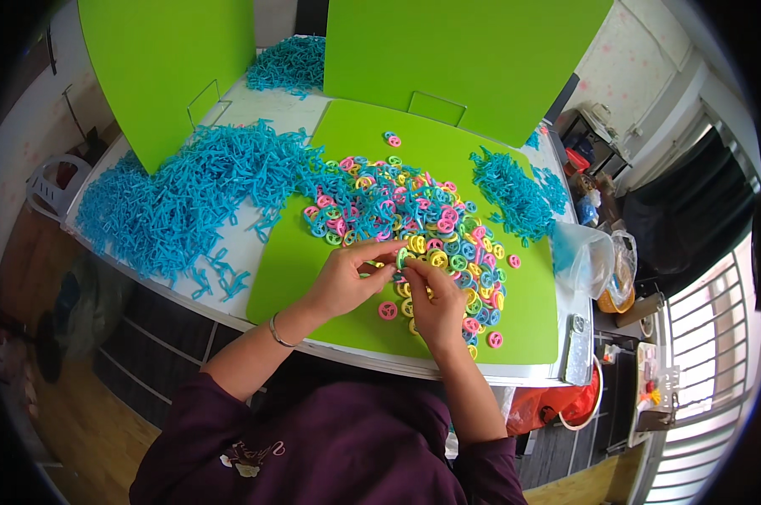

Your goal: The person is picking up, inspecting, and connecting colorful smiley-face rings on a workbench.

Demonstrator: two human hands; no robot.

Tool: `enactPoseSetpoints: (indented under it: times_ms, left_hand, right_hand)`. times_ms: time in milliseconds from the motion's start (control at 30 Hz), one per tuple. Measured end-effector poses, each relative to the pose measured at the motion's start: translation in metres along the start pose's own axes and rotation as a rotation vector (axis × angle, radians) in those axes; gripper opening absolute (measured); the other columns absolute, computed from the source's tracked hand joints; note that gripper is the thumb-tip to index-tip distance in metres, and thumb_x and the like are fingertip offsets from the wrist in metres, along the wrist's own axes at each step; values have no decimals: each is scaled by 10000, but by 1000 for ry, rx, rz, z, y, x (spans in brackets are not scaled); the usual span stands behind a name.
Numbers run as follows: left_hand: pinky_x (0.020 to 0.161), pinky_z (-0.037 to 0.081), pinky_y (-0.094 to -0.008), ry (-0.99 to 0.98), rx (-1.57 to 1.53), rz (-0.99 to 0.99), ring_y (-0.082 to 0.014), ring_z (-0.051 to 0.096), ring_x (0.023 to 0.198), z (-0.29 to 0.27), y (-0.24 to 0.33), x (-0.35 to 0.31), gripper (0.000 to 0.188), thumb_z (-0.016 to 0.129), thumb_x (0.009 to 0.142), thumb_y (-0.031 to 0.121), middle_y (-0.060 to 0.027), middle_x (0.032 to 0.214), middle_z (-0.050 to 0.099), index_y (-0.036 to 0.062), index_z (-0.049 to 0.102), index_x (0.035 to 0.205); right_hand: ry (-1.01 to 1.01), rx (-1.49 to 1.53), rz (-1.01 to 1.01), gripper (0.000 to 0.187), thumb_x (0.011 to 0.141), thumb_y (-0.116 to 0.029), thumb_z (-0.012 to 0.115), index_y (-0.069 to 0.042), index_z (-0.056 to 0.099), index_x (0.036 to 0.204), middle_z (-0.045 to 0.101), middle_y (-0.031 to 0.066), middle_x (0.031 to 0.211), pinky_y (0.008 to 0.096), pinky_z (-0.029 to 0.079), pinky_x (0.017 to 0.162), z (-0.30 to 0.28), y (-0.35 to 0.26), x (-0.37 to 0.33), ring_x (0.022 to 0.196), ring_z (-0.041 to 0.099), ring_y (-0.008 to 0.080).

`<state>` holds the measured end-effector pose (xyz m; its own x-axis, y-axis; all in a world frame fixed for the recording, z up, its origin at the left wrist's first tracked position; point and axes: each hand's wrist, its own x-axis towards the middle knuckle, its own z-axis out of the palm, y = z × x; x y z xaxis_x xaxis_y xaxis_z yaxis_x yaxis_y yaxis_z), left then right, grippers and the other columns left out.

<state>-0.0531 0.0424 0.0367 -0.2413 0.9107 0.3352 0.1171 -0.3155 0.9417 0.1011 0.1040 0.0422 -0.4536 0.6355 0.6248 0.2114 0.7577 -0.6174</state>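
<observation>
My left hand [352,276] and my right hand [435,310] meet over the near part of a green board [347,326]. Between their fingertips is a small green plastic wheel [401,257], standing on edge. Both hands are closed in a pinch around it; any smaller part in the fingers is hidden. Just beyond and to the right spreads a heap of pink, yellow, blue and green spoked wheels [448,252]. Blue plastic forked pieces [372,215] lie mixed over its far left part. A single pink wheel [387,310] rests beside my right hand.
A large mound of blue forked pieces [187,202] covers the left of the white table [239,305]. Smaller blue piles [512,195] lie at the right. Upright green panels [448,59] close off the back. A clear plastic bag [582,259] hangs by the right edge, near a flat transparent case [577,349].
</observation>
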Motion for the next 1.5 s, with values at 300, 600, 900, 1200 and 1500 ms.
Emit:
enactPoseSetpoints:
  times_ms: [300,600,900,1200,1500]
  left_hand:
    - [742,561,-251,-86,152,98,-116,617,916,-4,1,1,352,554,845,-67,-70,1106,609,37,599,1178]
    - [882,518,-278,-137,15,40,-128,601,1009,-5,-4,3,419,588,815,-103,-57,1114,601,34,575,1210]
    - [896,508,-278,-96,-71,40,-124,617,974,-3,-5,0,396,585,813,-104,-51,1051,628,7,574,1193]
    - [650,493,-196,-75,-220,-152,-45,589,764,-5,0,0,312,559,861,-36,-8,900,644,4,600,1168]
    - [631,473,-185,-222,-342,-110,-48,571,744,-11,0,1,368,587,863,-30,3,927,621,14,570,1228]
  right_hand:
    - [-27,-187,-275,275,756,36,665,23,634,1029,665,145,845,353,534,665,3,7,-1,758,654,274]
    - [9,-180,-291,243,750,45,668,18,646,990,668,134,855,339,530,686,1,4,2,790,661,268]
    - [11,-252,-375,268,759,35,666,36,619,1022,657,141,864,348,537,698,2,0,1,795,650,265]
    - [41,-176,-308,233,764,56,654,27,637,995,659,141,868,344,529,691,3,3,2,794,650,271]
    - [38,-177,-327,288,752,67,651,18,630,1035,649,136,907,352,524,718,-2,1,3,834,635,276]
